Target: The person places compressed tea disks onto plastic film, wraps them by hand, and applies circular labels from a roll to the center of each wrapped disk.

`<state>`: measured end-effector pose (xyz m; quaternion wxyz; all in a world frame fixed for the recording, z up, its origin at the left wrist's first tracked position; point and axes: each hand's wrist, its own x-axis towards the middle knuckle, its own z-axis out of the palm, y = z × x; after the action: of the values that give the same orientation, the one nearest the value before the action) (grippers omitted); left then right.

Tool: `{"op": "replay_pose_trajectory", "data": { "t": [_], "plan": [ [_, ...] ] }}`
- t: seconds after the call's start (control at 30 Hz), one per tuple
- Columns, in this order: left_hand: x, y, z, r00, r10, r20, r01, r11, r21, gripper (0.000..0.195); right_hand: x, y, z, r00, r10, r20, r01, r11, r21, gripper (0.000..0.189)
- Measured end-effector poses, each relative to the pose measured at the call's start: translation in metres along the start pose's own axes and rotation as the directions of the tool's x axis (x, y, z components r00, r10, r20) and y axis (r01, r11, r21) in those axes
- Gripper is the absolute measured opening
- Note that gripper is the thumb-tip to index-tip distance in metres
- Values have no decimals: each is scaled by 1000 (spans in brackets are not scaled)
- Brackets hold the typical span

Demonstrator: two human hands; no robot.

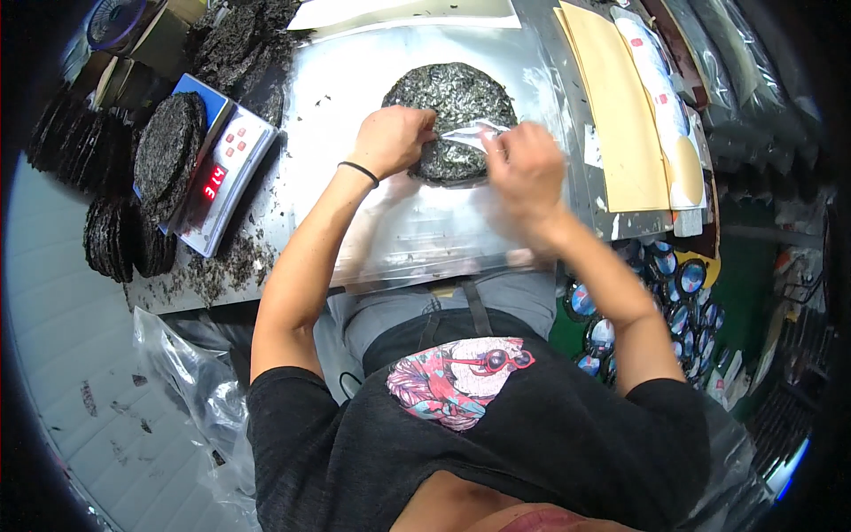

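Observation:
A round, flat cake of dried seaweed (459, 86) lies on a stack of clear plastic bags (412, 226) in front of me, seemingly inside the top one. My left hand (395, 139) is over the cake's left part, its thumb and fingers pinching clear plastic film (469, 135). At the cake's right side, my right hand (528, 163) is blurred, with its fingers closed on the other end of that film, which is drawn up between both hands.
A digital scale (229, 173) with lit red digits bears more seaweed cakes (169, 153). Stacked cakes (80, 143) and loose seaweed (239, 40) lie at left. Yellowish paper sheets (618, 113) are at right, beside a printed sheet (665, 106). Round labelled packs (668, 319) sit lower right.

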<state>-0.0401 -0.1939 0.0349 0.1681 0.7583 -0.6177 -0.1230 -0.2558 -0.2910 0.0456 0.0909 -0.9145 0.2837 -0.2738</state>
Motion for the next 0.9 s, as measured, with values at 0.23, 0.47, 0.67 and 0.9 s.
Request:
{"op": "replay_pose_trajectory", "data": {
  "t": [0.23, 0.47, 0.67, 0.9],
  "plan": [
    [-59, 14, 45, 723, 121, -680, 76, 965, 252, 38, -37, -39, 73, 990, 117, 77, -108, 988, -112, 64],
    [-50, 40, 74, 819, -209, -534, 84, 965, -250, 69, -7, -34, 93, 884, 454, 111, -380, 562, 734, 36],
    [-23, 48, 49, 748, -68, -660, 154, 985, 73, 34, 15, -22, 90, 947, 321, -15, -315, 937, 149, 34],
    [-4, 52, 64, 716, -492, -495, 127, 789, -601, 65, 34, -23, 97, 875, 473, -103, -381, 804, 457, 39]
  ]
}}
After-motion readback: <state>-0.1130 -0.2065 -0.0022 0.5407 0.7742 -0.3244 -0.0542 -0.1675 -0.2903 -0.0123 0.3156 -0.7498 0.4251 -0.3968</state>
